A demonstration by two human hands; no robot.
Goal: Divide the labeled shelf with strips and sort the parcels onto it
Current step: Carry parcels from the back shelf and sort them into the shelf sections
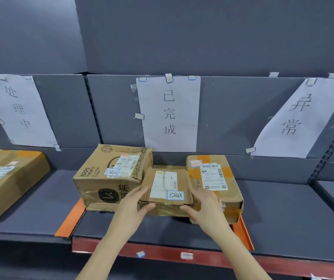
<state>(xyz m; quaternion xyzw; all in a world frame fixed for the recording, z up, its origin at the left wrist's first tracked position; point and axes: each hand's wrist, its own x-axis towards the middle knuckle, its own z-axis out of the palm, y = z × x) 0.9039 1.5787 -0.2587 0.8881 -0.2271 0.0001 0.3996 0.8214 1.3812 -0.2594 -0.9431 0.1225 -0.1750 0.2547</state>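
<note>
A dark grey shelf (pixel 283 209) runs below three taped paper signs. In its middle bay, under the centre sign (pixel 169 114), the small parcel (pixel 167 185) sits between the left box (pixel 111 174) and the right box (pixel 214 182), its long axis running front to back. The left hand (pixel 135 203) and right hand (pixel 204 203) curl round its front corners, equally near. Orange strips (pixel 70 219) bound the bay on both sides. Another box (pixel 6 180) lies in the left bay. Pushing it straight back looks like the next move.

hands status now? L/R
Left hand: grips the left edge of the small flat parcel.
Right hand: grips the same parcel's right edge.
</note>
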